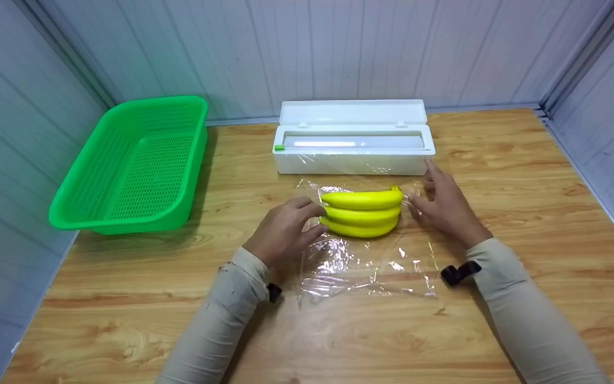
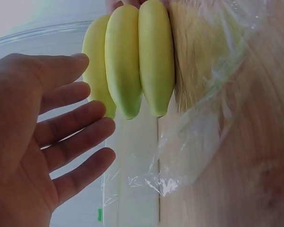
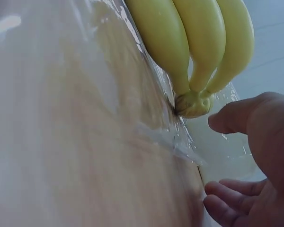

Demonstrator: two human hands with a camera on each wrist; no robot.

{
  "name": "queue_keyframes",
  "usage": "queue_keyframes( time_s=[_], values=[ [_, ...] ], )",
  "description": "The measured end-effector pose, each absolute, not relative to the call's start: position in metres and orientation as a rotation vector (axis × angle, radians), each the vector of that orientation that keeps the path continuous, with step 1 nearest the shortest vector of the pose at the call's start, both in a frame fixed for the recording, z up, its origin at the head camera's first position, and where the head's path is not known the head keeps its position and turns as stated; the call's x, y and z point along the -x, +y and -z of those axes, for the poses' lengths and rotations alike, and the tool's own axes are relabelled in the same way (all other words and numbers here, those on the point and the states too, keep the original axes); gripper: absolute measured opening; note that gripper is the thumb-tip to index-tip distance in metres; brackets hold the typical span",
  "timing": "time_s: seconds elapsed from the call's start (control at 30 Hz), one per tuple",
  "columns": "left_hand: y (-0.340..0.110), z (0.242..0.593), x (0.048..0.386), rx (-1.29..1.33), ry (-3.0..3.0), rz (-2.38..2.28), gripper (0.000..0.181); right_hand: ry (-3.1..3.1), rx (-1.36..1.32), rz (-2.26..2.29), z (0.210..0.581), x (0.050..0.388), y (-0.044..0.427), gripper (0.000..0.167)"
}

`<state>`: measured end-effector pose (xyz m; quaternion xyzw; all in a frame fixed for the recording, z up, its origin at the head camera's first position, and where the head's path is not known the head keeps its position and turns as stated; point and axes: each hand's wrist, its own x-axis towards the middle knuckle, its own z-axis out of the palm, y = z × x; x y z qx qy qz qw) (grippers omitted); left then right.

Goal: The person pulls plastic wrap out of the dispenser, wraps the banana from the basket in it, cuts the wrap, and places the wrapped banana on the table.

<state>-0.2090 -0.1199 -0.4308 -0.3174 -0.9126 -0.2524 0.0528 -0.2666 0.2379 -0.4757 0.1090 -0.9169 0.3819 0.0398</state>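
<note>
A bunch of three yellow bananas lies on a sheet of clear cling film spread over the table. At the banana tips is my left hand; in the left wrist view its fingers are loosely extended and grip nothing. My right hand is beside the stem end, thumb toward the stem and the other fingers relaxed, some near the front of the white box. Whether either hand touches the film or the fruit is hard to tell.
Behind the bananas stands a white cling film dispenser box, its lid raised and a green slider at its left. A green plastic basket sits at the back left. Panel walls bound the wooden table.
</note>
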Motion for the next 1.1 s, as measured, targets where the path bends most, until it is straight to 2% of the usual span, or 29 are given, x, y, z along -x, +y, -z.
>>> queue_keyframes(
  time_s=[0.37,0.63,0.87,1.1],
  values=[
    [-0.131,0.442,0.201,0.972,-2.977,0.829,0.023,-2.832,-0.3,-1.167,0.472,0.23,0.234,0.045],
    [-0.136,0.442,0.202,1.156,-3.166,0.983,0.019,-2.748,-0.385,-1.226,0.472,0.207,0.231,0.01],
    [-0.135,0.444,0.202,1.23,-3.226,0.978,0.02,-2.784,-0.577,-1.392,0.47,0.201,0.232,0.011],
    [-0.132,0.447,0.198,1.157,-3.309,0.885,0.043,-3.062,-0.867,-1.498,0.466,0.201,0.238,0.01]
  ],
)
